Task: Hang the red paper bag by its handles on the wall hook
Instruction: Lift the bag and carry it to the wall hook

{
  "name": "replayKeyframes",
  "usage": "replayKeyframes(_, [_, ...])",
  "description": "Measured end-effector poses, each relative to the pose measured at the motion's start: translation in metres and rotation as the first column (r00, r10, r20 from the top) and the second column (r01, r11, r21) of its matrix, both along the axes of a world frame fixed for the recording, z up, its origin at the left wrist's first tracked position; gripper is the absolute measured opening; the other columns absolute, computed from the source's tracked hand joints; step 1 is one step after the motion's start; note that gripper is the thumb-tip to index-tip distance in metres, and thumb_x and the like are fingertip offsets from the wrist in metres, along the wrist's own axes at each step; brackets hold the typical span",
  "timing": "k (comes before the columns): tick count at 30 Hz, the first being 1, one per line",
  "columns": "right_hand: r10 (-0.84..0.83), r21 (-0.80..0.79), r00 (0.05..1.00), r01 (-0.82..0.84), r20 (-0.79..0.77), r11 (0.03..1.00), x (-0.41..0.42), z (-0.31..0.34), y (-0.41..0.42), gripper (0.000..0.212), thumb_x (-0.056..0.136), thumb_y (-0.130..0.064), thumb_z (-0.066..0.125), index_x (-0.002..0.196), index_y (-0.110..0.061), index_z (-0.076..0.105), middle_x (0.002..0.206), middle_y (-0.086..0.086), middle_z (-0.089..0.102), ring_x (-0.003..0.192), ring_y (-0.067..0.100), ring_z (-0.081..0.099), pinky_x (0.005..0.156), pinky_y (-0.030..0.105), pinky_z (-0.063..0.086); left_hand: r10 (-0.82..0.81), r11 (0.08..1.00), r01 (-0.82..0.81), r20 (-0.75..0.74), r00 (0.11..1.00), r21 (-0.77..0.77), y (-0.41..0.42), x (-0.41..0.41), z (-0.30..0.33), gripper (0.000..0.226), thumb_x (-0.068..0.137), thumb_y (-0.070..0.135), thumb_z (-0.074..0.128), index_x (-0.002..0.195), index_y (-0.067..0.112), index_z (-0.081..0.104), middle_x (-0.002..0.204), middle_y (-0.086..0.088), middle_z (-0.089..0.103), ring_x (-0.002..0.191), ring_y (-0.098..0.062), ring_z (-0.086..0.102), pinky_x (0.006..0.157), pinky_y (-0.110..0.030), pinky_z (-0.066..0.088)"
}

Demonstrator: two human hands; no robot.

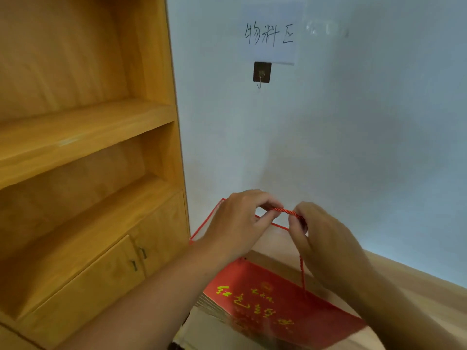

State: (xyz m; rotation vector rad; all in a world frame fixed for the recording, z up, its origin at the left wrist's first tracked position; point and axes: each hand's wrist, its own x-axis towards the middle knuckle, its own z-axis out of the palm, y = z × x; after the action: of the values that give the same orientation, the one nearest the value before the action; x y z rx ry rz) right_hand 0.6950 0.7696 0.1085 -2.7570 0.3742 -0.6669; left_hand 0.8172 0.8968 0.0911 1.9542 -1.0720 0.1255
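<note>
Holding the twisted red cord handles (284,210) pinched between both hands, the person has the red paper bag (283,304) low in the head view, well below the wall hook (261,75). The left hand (237,223) and the right hand (326,243) are each closed on the cord, leaving a short span stretched between the fingertips; the bag hangs beneath them over a pale wooden surface, and contact with it cannot be confirmed. The hook is a small metal prong on a dark adhesive plate, directly under a paper label (269,34) and just right of the wooden shelf unit (83,152). Probable faults: the prong is thin, so a span that is slack or held too narrow may slide past it; only one of the two handles may catch, leaving the bag tilted; a sudden release may overload the adhesive plate; the bag body may strike the shelf unit side during the lift.
</note>
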Motion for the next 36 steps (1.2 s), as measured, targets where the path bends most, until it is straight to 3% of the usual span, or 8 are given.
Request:
replayKeyframes(3, [-0.012, -0.012, 0.999, 0.011, -0.034, 1.000, 0.010, -0.002, 0.009, 0.024, 0.096, -0.029, 0.044, 0.074, -0.022, 0.045, 0.066, -0.005, 0.048, 0.056, 0.017, 0.048, 0.054, 0.045, 0.047, -0.027, 1.000, 0.027, 0.001, 1.000, 0.012, 0.008, 0.013, -0.002, 0.010, 0.095, 0.024, 0.072, 0.103, 0.026, 0.079, 0.100, 0.011, 0.079, 0.098, -0.004, 0.071, 0.083, -0.017, 0.055])
replayKeyframes(6, [-0.005, -0.003, 0.999, 0.005, -0.052, 1.000, 0.019, -0.004, 0.013, 0.024, 0.096, -0.028, 0.046, 0.074, -0.020, 0.047, 0.066, -0.004, 0.048, 0.054, 0.016, 0.048, 0.054, 0.039, 0.045, 0.005, 1.000, -0.005, 0.018, 1.000, 0.030, 0.014, 0.020, -0.003, 0.010, 0.096, 0.026, 0.072, 0.103, 0.027, 0.079, 0.102, 0.012, 0.079, 0.098, -0.003, 0.069, 0.084, 0.005, 0.038])
replayKeyframes(8, [0.008, -0.004, 0.999, -0.008, -0.051, 1.000, 0.026, -0.006, 0.012, 0.023, 0.096, -0.027, 0.048, 0.074, -0.020, 0.048, 0.066, -0.005, 0.048, 0.054, 0.015, 0.047, 0.054, 0.037, 0.044, 0.018, 0.999, -0.019, 0.019, 1.000, 0.031, 0.015, 0.024, -0.004, 0.009, 0.096, 0.026, 0.072, 0.102, 0.027, 0.079, 0.101, 0.012, 0.079, 0.097, -0.002, 0.068, 0.082, 0.008, 0.033])
replayKeyframes(14, [0.032, -0.004, 0.999, -0.033, -0.043, 0.999, 0.040, -0.004, 0.007, 0.022, 0.097, -0.029, 0.049, 0.077, -0.023, 0.049, 0.068, -0.007, 0.050, 0.057, 0.013, 0.048, 0.056, 0.032, 0.045, 0.019, 1.000, -0.020, 0.041, 0.999, 0.024, 0.011, 0.040, -0.003, 0.009, 0.095, 0.028, 0.072, 0.102, 0.030, 0.078, 0.100, 0.015, 0.078, 0.097, -0.003, 0.069, 0.084, -0.017, 0.055])
replayKeyframes(18, [0.025, 0.013, 0.998, -0.024, -0.065, 1.000, 0.053, -0.002, -0.005, 0.020, 0.098, -0.031, 0.048, 0.079, -0.024, 0.050, 0.071, -0.008, 0.052, 0.060, 0.013, 0.051, 0.059, 0.032, 0.049, 0.058, 0.997, -0.060, 0.057, 0.997, 0.048, 0.001, 0.048, 0.000, 0.009, 0.095, 0.030, 0.072, 0.102, 0.033, 0.077, 0.100, 0.016, 0.077, 0.097, -0.002, 0.068, 0.080, -0.010, 0.052])
replayKeyframes(22, [0.019, -0.012, 0.999, -0.020, -0.048, 1.000, 0.064, -0.002, -0.019, 0.018, 0.097, -0.032, 0.050, 0.082, -0.022, 0.054, 0.073, -0.006, 0.055, 0.061, 0.014, 0.054, 0.062, 0.037, 0.053, 0.067, 0.996, -0.070, 0.049, 0.997, 0.059, -0.009, 0.058, 0.000, 0.009, 0.095, 0.031, 0.072, 0.102, 0.033, 0.077, 0.100, 0.017, 0.077, 0.096, -0.001, 0.068, 0.083, -0.016, 0.056])
replayKeyframes(27, [0.030, -0.030, 0.996, -0.033, -0.081, 0.999, 0.080, 0.004, -0.031, 0.019, 0.099, -0.031, 0.047, 0.087, -0.020, 0.056, 0.076, -0.005, 0.057, 0.063, 0.016, 0.055, 0.060, 0.033, 0.049, 0.055, 0.996, -0.058, 0.050, 0.997, 0.067, -0.021, 0.077, 0.000, 0.009, 0.095, 0.031, 0.072, 0.102, 0.034, 0.077, 0.099, 0.018, 0.077, 0.095, 0.000, 0.068, 0.080, -0.014, 0.057])
replayKeyframes(36, [-0.005, -0.079, 0.998, -0.001, -0.069, 0.997, 0.146, 0.005, -0.053, 0.019, 0.100, -0.032, 0.044, 0.090, -0.020, 0.055, 0.081, -0.004, 0.057, 0.067, 0.016, 0.054, 0.065, 0.037, 0.051, 0.027, 0.999, -0.028, 0.048, 0.998, 0.017, -0.050, 0.152, -0.006, 0.008, 0.093, 0.030, 0.073, 0.099, 0.033, 0.077, 0.097, 0.019, 0.077, 0.097, -0.001, 0.070, 0.089, -0.029, 0.058])
